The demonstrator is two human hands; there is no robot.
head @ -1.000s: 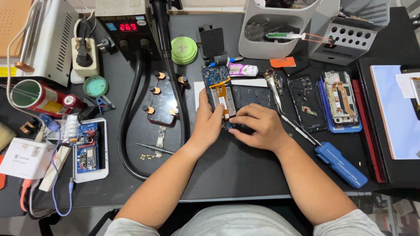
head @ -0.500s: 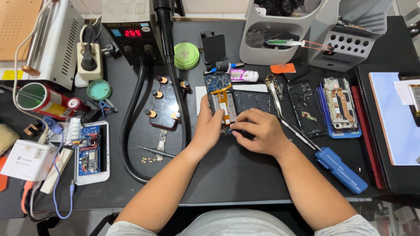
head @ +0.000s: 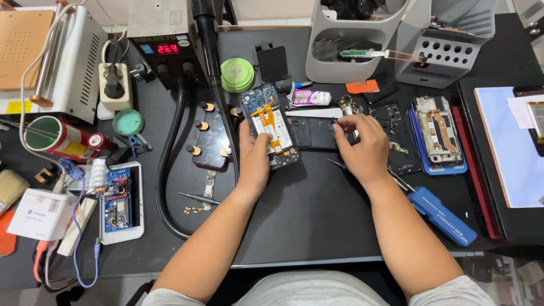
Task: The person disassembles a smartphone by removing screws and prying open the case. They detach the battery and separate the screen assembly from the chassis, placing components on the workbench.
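Note:
An opened phone with a blue circuit board and an orange flex cable lies at the middle of the black mat. My left hand rests on its left edge and steadies it. My right hand sits to the right of the phone with fingers curled over a small dark part, just above a black back cover. A blue-handled screwdriver lies under my right wrist and points toward the phone.
A second opened phone in a blue frame lies at right. A hot-air station and its black hose stand at left. A green round tin, a grey tool holder and a phone with a board surround the work area.
My right hand has lifted off the opened phone and moved right to the black cover. My left hand stays on the phone's left edge.

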